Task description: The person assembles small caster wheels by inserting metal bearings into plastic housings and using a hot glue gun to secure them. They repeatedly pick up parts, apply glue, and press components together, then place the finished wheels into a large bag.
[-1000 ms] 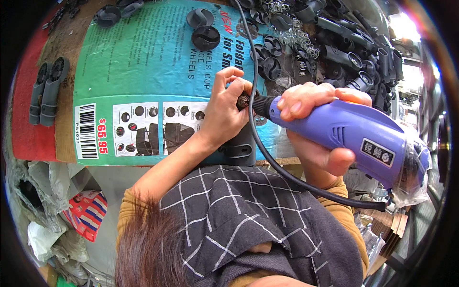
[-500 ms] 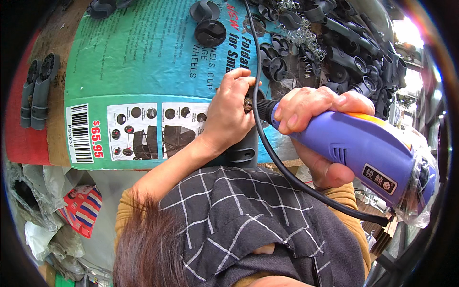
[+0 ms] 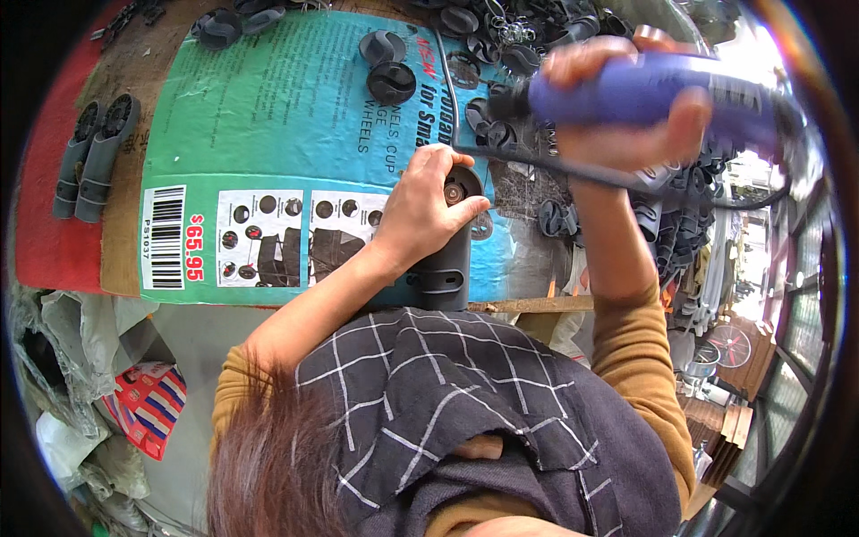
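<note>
Two hands [image 3: 424,213] apart, right [image 3: 626,139] raised with purple tool [image 3: 743,98]

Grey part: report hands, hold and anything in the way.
Left hand holding grey part. Right hand gripping purple driver, clear of part. Cable near part's round end, not over it.

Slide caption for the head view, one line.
Left hand holds a dark plastic part; right hand grips a purple power tool.
</note>
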The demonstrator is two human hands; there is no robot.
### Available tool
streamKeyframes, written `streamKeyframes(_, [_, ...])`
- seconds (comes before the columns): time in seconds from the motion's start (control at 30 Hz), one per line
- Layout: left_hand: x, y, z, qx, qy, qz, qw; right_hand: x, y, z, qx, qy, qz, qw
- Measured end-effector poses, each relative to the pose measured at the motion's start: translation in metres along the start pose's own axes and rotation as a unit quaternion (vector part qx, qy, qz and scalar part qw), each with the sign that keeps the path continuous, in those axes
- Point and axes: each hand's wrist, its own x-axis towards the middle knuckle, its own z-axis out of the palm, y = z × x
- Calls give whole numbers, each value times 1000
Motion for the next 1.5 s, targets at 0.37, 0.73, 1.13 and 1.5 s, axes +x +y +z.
streamKeyframes(0.37, [-1, 1, -1, -12, -17, -13, 1000, 47, 182, 8, -514, -159, -15, 843])
streamKeyframes(0.73, [83, 58, -18, -116, 118, 115, 980, -76, 10, -59, -239, -72, 244, 937])
streamKeyframes(1.13, [8, -8, -278, 497, 228, 34, 837, -13, 93, -479, -831, 52, 339, 439])
streamKeyframes(1.5, [43, -2, -342, 510, 126, -173, 833, -16, 31, -347, -826, 23, 60, 561])
